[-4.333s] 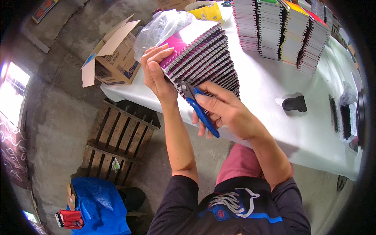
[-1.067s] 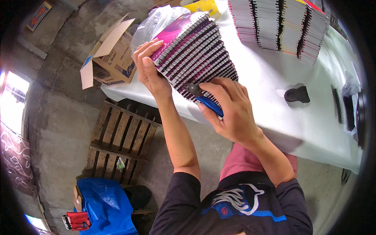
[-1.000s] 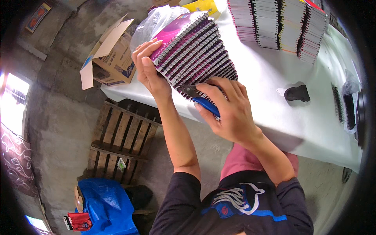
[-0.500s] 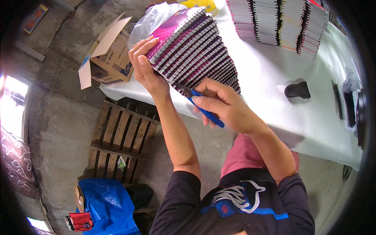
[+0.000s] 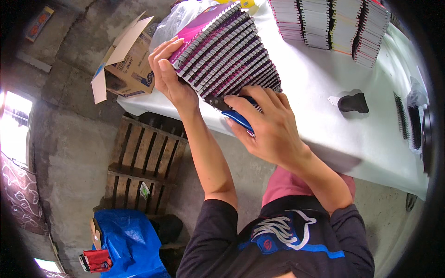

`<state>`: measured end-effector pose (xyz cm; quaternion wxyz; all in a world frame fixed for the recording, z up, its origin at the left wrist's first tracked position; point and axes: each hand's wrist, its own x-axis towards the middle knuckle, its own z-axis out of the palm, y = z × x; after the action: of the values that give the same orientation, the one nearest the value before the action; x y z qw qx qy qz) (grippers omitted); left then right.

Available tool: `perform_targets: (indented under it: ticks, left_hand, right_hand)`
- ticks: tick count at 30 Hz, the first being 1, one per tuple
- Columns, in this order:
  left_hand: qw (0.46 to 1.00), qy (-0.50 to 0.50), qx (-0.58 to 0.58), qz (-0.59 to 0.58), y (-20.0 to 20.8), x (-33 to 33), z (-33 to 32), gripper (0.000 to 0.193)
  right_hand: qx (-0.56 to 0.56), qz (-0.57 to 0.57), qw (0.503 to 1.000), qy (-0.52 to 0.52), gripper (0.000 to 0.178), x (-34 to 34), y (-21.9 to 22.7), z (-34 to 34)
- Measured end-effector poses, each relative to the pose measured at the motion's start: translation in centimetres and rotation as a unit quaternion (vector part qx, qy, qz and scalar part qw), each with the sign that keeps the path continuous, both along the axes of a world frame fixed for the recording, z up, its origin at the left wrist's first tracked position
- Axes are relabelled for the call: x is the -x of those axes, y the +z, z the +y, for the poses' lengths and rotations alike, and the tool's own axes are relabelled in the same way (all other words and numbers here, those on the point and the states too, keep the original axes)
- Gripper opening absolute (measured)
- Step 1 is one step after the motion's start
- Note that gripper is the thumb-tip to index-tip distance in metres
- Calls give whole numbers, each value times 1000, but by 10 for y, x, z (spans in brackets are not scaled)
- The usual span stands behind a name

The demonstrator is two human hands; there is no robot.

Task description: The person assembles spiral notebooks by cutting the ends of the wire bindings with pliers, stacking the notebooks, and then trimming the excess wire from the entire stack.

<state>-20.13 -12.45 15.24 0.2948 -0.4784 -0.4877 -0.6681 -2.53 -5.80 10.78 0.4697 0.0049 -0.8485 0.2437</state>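
A tall stack of spiral-bound notebooks (image 5: pixel 227 53) with purple covers leans on the table, its coiled spines turned toward me. My left hand (image 5: pixel 174 85) grips the stack's left end, fingers over the top cover and thumb along the spine ends. In my right hand (image 5: pixel 276 127) are pliers (image 5: pixel 239 120) with blue handles, the fingers wrapped round them. The dark jaws touch or nearly touch the ends of the lower spines. Whether they close on a wire cannot be made out.
More stacked spiral notebooks (image 5: pixel 320 25) stand at the back right of the white table (image 5: pixel 315 97). A black clip-like object (image 5: pixel 353 103) lies to the right, near loose black coils (image 5: pixel 401 116). An open cardboard box (image 5: pixel 130 69) and a clear plastic bag (image 5: pixel 178 23) are at the left.
My right hand has shifted its hold, the handles now deeper in the palm and the back of the hand turned up. The jaws remain near the spine ends.
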Motion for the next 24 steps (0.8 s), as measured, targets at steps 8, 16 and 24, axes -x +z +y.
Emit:
perform_targets:
  ticks: [8,16,24]
  left_hand:
    - [1000,4,-10,19,-2,-1,1,52]
    - [999,28,6,24,1,1,0,53]
    - [999,33,19,28,1,1,-2,52]
  right_hand:
    - [583,-268,666,379,23,-8,20,9]
    - [-12,-8,1000,-15,36,-6,-10,3]
    - [-31,-2,999,-34,34,-4,-17,1]
